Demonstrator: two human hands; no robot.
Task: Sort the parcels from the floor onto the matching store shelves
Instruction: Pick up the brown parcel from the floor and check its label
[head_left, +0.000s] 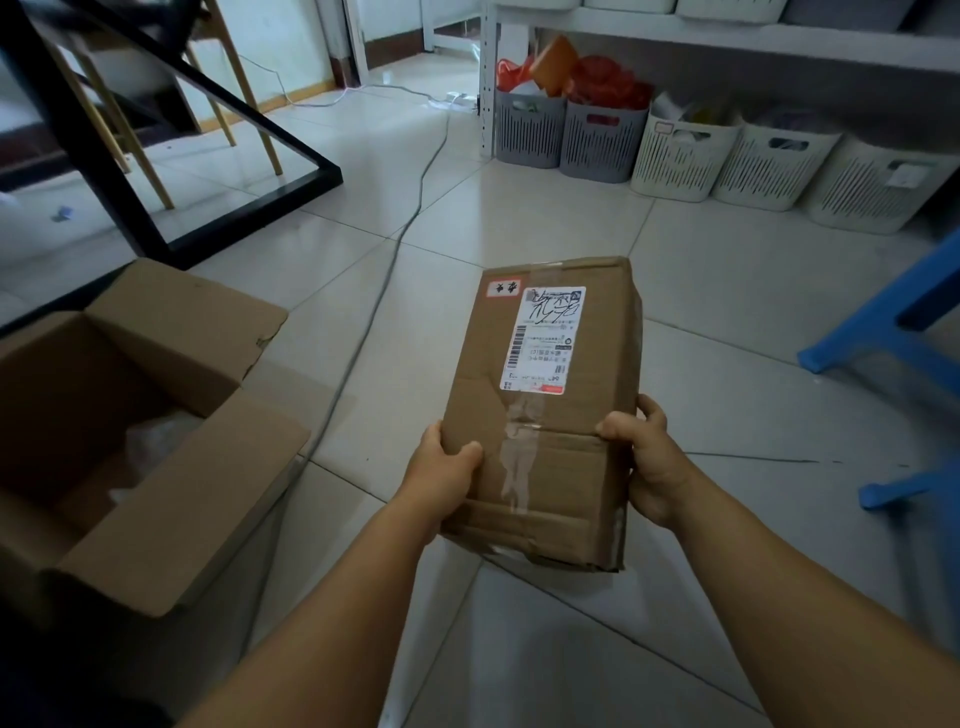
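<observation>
A brown cardboard parcel (550, 457) with clear tape, a white shipping label and a small red sticker is held above the tiled floor in front of me. My left hand (441, 478) grips its near left edge, thumb on top. My right hand (647, 460) clamps its near right edge. The white store shelf (727, 36) runs across the far right, with grey and cream baskets (597, 140) on the floor beneath it.
A large open cardboard box (130, 431) stands on the floor at my left, something pale inside. A grey cable (384, 280) runs across the tiles. A black table frame (156, 156) and wooden chair legs are far left; a blue plastic stool (893, 332) is right.
</observation>
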